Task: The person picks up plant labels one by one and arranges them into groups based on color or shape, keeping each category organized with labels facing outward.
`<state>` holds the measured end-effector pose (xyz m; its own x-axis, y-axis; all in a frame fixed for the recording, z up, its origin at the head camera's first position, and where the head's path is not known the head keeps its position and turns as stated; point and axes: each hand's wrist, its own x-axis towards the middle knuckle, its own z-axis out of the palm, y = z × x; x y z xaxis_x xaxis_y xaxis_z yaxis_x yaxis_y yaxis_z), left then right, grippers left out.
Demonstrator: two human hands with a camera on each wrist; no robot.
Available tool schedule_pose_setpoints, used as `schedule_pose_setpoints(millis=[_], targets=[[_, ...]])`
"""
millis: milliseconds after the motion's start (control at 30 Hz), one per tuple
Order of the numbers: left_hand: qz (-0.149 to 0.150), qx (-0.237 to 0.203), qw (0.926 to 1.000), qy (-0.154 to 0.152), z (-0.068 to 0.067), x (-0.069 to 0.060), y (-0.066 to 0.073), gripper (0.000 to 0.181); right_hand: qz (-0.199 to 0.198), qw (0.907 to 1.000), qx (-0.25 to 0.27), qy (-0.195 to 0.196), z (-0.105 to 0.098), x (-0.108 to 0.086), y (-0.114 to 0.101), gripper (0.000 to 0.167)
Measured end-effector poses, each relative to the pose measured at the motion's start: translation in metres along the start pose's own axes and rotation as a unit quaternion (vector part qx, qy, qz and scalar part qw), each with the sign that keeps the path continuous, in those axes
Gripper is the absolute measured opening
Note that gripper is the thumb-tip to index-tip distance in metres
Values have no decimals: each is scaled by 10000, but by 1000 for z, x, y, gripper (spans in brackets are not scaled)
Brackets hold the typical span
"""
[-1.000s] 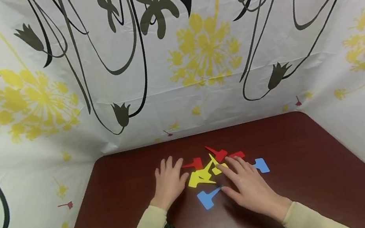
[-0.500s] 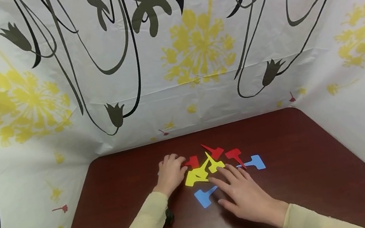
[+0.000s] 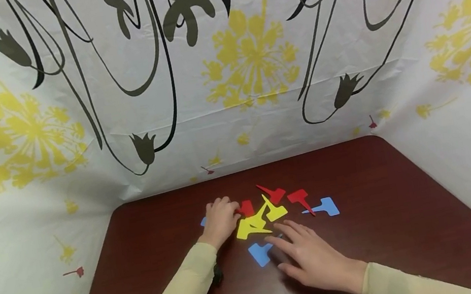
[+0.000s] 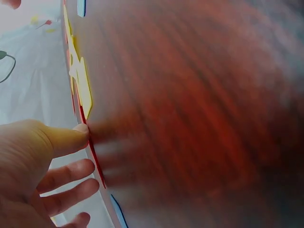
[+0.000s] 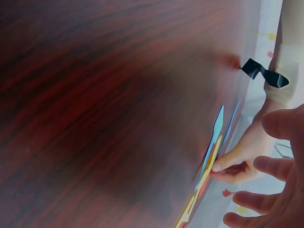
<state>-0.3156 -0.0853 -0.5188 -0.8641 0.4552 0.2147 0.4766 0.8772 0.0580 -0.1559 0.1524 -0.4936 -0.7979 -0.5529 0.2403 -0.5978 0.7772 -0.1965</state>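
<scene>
Red tag (image 3: 247, 208) lies just beyond the yellow tags (image 3: 257, 220), beside your left hand (image 3: 221, 223); whether those fingers pinch its stem, the views don't show. You seem to be handling that tag; shifting it would call for a light pinch, sparing the yellow tags. Your right hand (image 3: 315, 257), fingers spread and holding nothing, is to their near right. The table (image 3: 398, 239) offers room right of them, its far edge well beyond.

Floral white cloth (image 3: 215, 135) behind a dark red-brown table (image 3: 414, 221)
In the head view, yellow dandelion heads (image 3: 255, 54) run from upper left to upper right among grey tulips (image 3: 145, 149) on curling stems (image 3: 168, 60); the table, round-cornered at its far edge, fills the lower middle.
</scene>
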Motion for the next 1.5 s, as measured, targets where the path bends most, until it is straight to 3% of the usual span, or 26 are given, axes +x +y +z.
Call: schedule_pose_setpoints(millis=[467, 567, 767, 900, 1067, 1267, 1367, 1500], targets=[[890, 307, 9955, -123, -1, 8, 2, 12, 165, 9991, 352, -197, 1, 5, -3, 63], [1140, 683, 9911, -18, -2, 8, 4, 8, 132, 9991, 330, -238, 1, 6, -3, 64], [1552, 1596, 9749, 84, -2, 8, 7, 6, -49, 9997, 152, -186, -1, 15, 3, 63], [1570, 1805, 9706, 261, -4, 7, 8, 7, -29, 9997, 154, -202, -5, 23, 8, 62], [1544, 1895, 9671, 699, -4, 5, 5, 10, 85, 9994, 189, -264, -5, 30, 12, 63], [1508, 1886, 9640, 1115, -7, 2, -1, 8, 132, 9994, 310, -11, -3, 38, 19, 63], [1433, 1700, 9680, 1167, -16, -1, 1, 10, 211, 9990, 375, 96, -4, 41, 22, 62], [1126, 905, 9829, 1141, -32, -8, 9, 8, 356, 9980, 476, 205, -9, 47, 26, 60]])
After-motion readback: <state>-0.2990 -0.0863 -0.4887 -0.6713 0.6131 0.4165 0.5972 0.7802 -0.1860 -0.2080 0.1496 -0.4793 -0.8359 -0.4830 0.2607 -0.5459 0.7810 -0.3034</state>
